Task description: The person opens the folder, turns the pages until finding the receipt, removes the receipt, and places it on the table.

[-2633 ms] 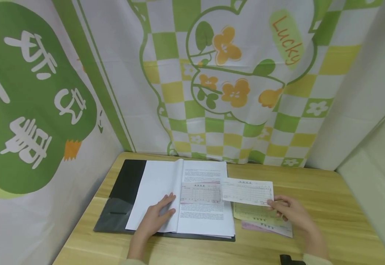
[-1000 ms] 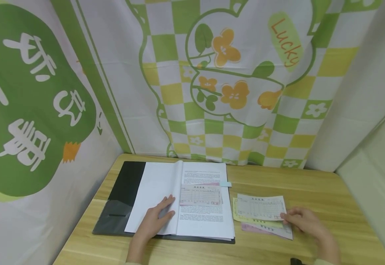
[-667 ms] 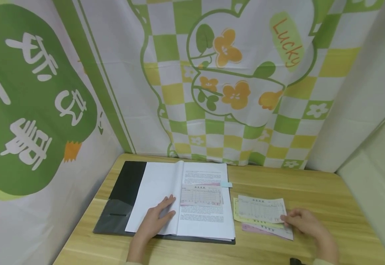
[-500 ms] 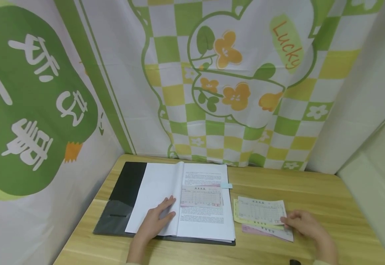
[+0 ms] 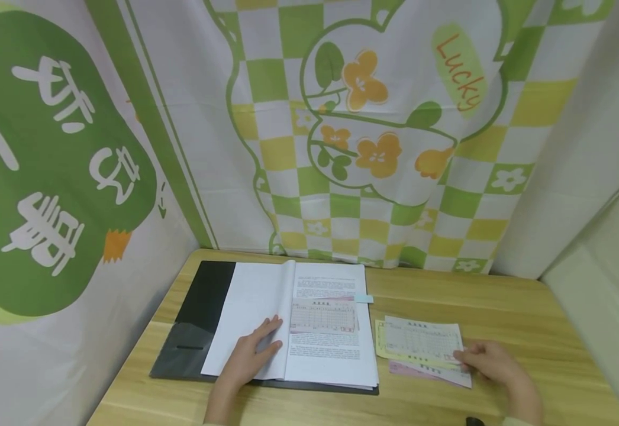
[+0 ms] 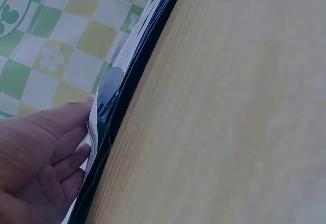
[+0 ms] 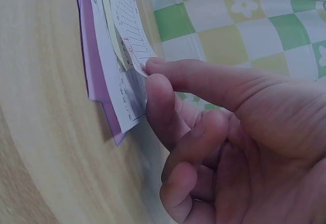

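An open black folder [image 5: 218, 278] with white pages lies on the table. My left hand [image 5: 251, 353] rests on its left-hand page [image 5: 253, 296] beside the centre fold, fingers relaxed. A pink-tinted printed form [image 5: 322, 316] lies on the text page to the right. Right of the folder, my right hand [image 5: 490, 362] pinches the lower right corner of a white printed slip [image 5: 421, 337] between thumb and forefinger; the right wrist view shows this slip [image 7: 127, 15] bending up at that corner. Underneath it show a yellow slip [image 5: 380, 340] and a pink slip [image 5: 408, 368].
A pale blue tab [image 5: 364, 299] sticks out from the folder's right edge. The wooden table [image 5: 544, 331] meets a patterned green and yellow curtain [image 5: 347, 231] at the back. A small black object [image 5: 474, 421] shows at the front edge.
My right hand has brought the white slip right and down, from over the folder's edge onto the yellow and pink slips. The blue tab has come into view. My left hand stays put.
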`<state>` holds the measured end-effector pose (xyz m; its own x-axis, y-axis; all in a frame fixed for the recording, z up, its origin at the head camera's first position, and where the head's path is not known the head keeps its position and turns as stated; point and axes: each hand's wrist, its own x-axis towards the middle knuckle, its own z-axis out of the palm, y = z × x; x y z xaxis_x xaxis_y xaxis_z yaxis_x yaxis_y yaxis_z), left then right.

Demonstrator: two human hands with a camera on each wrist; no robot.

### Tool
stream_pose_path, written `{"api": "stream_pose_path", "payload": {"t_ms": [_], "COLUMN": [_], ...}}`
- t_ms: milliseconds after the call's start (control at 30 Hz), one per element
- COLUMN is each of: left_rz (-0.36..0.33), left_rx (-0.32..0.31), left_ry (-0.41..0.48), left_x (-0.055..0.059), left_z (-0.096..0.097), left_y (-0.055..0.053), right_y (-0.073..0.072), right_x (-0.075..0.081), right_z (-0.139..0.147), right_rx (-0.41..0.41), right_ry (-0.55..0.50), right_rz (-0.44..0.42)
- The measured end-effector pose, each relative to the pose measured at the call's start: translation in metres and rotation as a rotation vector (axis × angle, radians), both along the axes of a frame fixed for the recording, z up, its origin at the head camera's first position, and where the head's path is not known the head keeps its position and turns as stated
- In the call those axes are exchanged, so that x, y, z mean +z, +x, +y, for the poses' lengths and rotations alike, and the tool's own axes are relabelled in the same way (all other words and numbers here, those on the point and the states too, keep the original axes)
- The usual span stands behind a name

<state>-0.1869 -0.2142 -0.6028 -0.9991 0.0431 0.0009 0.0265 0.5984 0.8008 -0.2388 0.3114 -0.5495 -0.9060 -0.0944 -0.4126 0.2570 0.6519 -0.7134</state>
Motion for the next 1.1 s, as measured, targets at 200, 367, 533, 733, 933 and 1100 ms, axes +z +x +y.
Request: {"api": "stream_pose_path", "payload": {"t_ms": [200, 367, 533, 733, 933, 1100], "left_rz": [-0.013, -0.009, -0.014, -0.035, -0.038, -0.024], "left_rx": [0.009, 0.011, 0.011, 0.015, 0.026, 0.021], "left_ry": [0.003, 0.009, 0.005, -0.006, -0.004, -0.003], "left_x": [0.0017, 0.0024, 0.0008, -0.0001, -0.0007, -0.0003], "left_z": [0.0014, 0.0017, 0.0015, 0.0015, 0.001, 0.0013], "left_y": [0.0012, 0.0014, 0.0002, -0.0008, -0.0009, -0.0012], "right_y": [0.0038, 0.0044, 0.004, 0.0048, 0.0038, 0.0027], "right_x": [-0.0021, -0.0041, -0.0044, -0.0058, -0.0063, -0.0077], "right_z": [0.001, 0.0006, 0.0004, 0.0006, 0.0006, 0.0011], "right_rx": [0.028, 0.022, 0.024, 0.022, 0.013, -0.004], "right_ry": [-0.055, -0.028, -0.023, -0.029, -0.048, -0.057], "right_rz": [0.005, 0.023, 0.028, 0.007, -0.011, -0.022]}}
